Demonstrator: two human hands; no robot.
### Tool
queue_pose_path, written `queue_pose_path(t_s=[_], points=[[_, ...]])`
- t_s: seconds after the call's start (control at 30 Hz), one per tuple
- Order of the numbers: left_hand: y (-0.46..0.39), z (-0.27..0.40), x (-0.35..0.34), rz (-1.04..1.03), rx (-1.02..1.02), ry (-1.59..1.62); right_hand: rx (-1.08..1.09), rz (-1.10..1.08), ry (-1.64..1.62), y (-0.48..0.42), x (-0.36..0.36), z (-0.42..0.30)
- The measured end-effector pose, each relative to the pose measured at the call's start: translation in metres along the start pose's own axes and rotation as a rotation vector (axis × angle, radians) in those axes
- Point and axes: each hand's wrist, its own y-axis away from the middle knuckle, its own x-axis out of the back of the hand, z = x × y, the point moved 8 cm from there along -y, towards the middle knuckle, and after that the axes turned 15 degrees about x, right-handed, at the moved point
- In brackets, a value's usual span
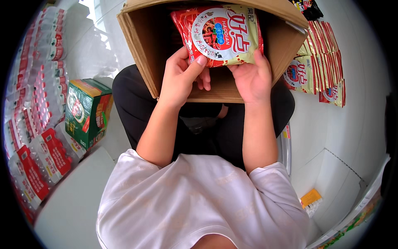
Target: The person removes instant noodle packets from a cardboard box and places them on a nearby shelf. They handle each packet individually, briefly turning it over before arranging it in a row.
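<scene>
Between my two hands is a red and cream plastic snack packet (pixel 224 34), held at the mouth of an open cardboard box (pixel 214 96). My left hand (pixel 183 73) grips its lower left corner, the thumb on the printed front and the fingers behind. At the lower right edge, my right hand (pixel 253 73) holds it with the thumb at the corner and the fingers underneath. The box rests tilted against my legs, its inside mostly dark. Similar packets (pixel 325 62) stand in rows on the floor to the right of the box.
A green printed carton (pixel 84 112) stands on the floor at the left, beside shrink-wrapped packs of plastic bottles (pixel 46 93). A black packet (pixel 307 9) lies at the upper right. Lower right are a small orange and white item (pixel 311 197) and a shelf edge (pixel 357 211).
</scene>
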Motion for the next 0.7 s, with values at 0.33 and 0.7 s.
queue_pose_path(t_s=[0.33,0.7], points=[[0.006,-0.004,0.009,-0.092,0.149,-0.043,-0.038,0.031,0.064,-0.002,0.007,0.006],[0.007,0.001,0.01,-0.144,-0.037,0.192,-0.296,0.266,0.223,0.009,0.039,0.025]])
